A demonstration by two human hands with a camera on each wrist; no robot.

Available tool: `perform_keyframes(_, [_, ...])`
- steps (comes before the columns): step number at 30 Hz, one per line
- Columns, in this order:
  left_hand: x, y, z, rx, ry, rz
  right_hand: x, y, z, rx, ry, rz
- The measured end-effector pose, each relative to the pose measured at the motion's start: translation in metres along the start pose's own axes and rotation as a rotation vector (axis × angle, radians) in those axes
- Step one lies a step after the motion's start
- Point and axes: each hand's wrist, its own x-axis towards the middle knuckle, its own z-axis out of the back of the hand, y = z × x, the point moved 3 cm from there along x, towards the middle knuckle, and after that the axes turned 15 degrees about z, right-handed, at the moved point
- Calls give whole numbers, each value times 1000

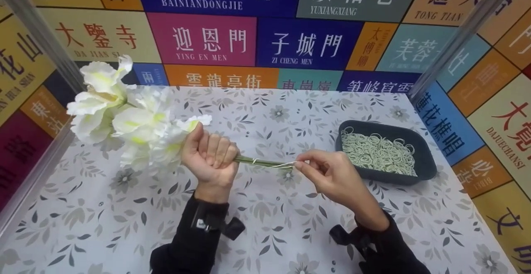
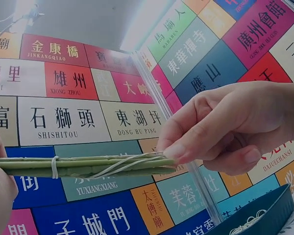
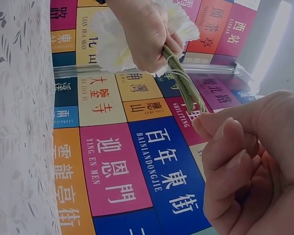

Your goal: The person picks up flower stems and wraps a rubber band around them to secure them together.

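My left hand grips the green stems of a bunch of white artificial flowers, its fingers curled round them. The blooms spread out to the left, and the stem ends point right. One pale rubber band is wound round the stems just beyond the left fist. Thumb and forefinger of my right hand pinch another pale rubber band at the stem ends. That band is stretched, slanting along the stems. In the right wrist view the pinched end is partly hidden by the fingertips.
At the right stands a dark green tray with a heap of pale rubber bands. A leaf-patterned cloth covers the table. Panels with colourful printed signs rise at the back and both sides, with clear posts at the corners.
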Motion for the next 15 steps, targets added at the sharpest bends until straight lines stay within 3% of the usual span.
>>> perform_keyframes(8, [0,3,-2,-45,10,35,1,-4,-2,3,-5,50])
perform_keyframes(15, [0,4,-5,-68,50,57,2,-6,-9,97,21,66])
